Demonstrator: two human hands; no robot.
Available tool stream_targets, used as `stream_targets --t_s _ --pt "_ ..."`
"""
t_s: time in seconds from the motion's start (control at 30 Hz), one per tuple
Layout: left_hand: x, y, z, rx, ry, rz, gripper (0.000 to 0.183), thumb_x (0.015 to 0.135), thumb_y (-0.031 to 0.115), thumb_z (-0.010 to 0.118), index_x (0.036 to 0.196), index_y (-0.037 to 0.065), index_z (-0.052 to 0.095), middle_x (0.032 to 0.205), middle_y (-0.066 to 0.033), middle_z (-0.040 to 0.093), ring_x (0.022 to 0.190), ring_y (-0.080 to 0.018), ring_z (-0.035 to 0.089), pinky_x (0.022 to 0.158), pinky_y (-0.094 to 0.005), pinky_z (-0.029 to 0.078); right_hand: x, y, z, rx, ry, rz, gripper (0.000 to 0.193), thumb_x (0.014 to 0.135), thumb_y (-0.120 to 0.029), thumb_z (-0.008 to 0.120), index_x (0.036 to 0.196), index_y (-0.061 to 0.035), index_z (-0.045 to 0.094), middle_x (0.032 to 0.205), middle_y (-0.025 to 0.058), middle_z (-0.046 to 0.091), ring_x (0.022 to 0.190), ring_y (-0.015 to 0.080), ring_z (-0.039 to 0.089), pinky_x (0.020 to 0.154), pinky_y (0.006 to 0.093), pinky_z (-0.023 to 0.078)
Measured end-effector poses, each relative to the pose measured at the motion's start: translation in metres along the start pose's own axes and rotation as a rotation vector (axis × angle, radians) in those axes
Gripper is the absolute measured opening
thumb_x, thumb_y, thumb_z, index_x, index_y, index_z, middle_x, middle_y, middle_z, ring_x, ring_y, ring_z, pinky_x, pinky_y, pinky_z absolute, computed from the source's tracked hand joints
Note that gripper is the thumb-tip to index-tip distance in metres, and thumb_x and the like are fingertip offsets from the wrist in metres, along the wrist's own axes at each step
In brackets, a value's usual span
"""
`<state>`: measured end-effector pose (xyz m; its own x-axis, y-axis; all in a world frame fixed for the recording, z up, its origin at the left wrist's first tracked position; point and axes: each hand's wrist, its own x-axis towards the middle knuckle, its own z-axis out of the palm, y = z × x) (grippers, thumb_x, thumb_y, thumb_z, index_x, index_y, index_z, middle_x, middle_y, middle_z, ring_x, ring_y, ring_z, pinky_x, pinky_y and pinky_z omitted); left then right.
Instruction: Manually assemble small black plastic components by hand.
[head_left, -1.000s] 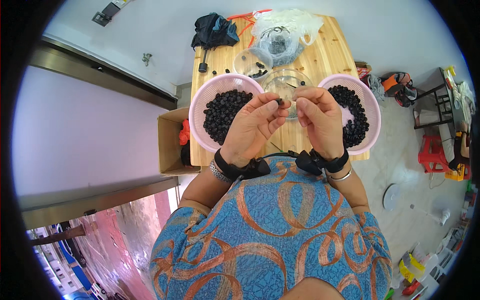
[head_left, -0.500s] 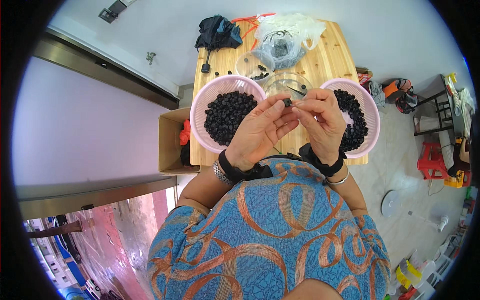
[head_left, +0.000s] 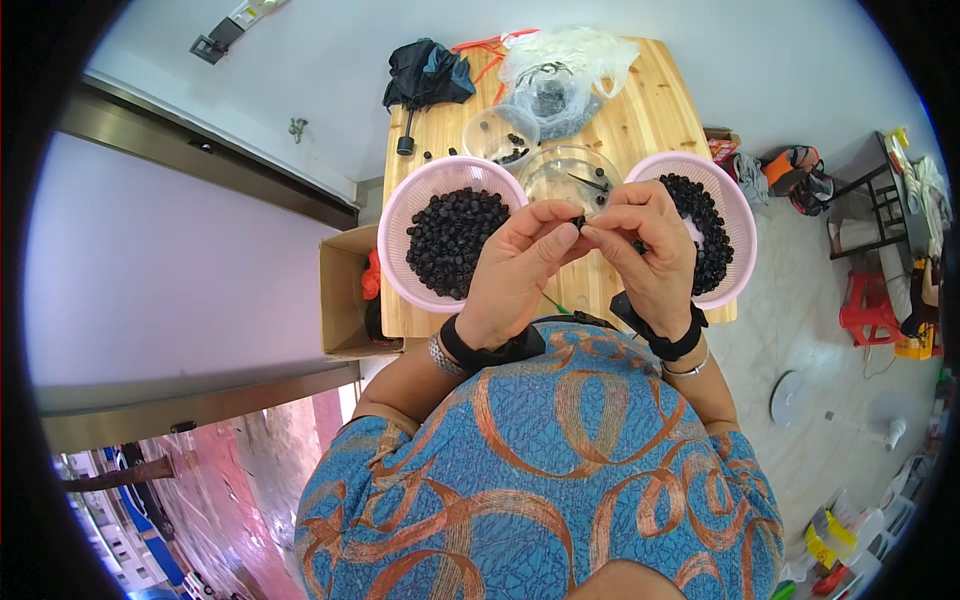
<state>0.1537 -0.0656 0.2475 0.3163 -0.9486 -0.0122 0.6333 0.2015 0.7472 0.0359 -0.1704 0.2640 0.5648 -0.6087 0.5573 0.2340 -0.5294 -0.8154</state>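
Observation:
Between the fingertips of my left hand (head_left: 515,275) and my right hand (head_left: 650,245) sits a small black part (head_left: 579,222), mostly covered by the fingers. Both hands are pinched together on it, above the table's near middle. Left of them stands a pink plastic basket (head_left: 393,205), well filled with small black parts (head_left: 455,243). A second pink basket (head_left: 746,225), on the right, holds similar black parts (head_left: 713,240) around its side, with some of its bottom showing. Just beyond my fingers lies a clear round dish (head_left: 545,165) with dark tweezers (head_left: 588,183) and a few black bits.
A clear tub (head_left: 480,140) with some black parts stands behind the dish. Farther back on the wooden table (head_left: 660,110) are a folded umbrella (head_left: 425,75) and a clear plastic bag (head_left: 560,65). Left of the table sits an open cardboard box (head_left: 345,290).
Both hands have come slightly nearer to me. The left fingers have curled in closer around the small black part, which now shows less. The view has shifted a little.

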Motion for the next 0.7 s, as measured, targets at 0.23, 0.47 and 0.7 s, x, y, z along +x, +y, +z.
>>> stream_targets --t_s 0.23,0.47,0.7 --pt "0.001 -0.007 0.010 -0.099 0.003 -0.139 0.022 0.093 0.015 0.045 0.112 0.004 0.049 0.104 -0.0074 0.057 0.098 -0.0166 0.056 0.092 -0.0332 0.043 -0.010 0.011 -0.010 0.217 -0.057 0.217 0.019 0.074 0.001 0.067 0.092 -0.0024 0.062 0.095 0.0043 0.051 0.076 0.0078 0.051 0.063 0.0194 0.044" --pt "0.014 -0.021 0.022 -0.096 -0.041 -0.206 0.024 0.094 0.018 0.044 0.113 0.004 0.044 0.110 -0.0108 0.056 0.104 -0.0174 0.054 0.093 -0.0332 0.042 -0.031 0.027 -0.018 0.365 0.089 0.204 0.025 0.075 0.002 0.066 0.099 -0.0006 0.060 0.105 0.0062 0.052 0.085 0.0092 0.052 0.073 0.0214 0.045" --pt "0.031 -0.045 0.028 0.042 -0.175 -0.294 0.021 0.094 0.016 0.045 0.110 0.003 0.047 0.111 -0.0113 0.055 0.103 -0.0185 0.055 0.093 -0.0337 0.042 -0.048 0.042 -0.052 0.273 0.102 0.134 0.021 0.076 0.004 0.062 0.097 0.0002 0.060 0.106 0.0100 0.054 0.090 0.0131 0.054 0.077 0.0239 0.044"
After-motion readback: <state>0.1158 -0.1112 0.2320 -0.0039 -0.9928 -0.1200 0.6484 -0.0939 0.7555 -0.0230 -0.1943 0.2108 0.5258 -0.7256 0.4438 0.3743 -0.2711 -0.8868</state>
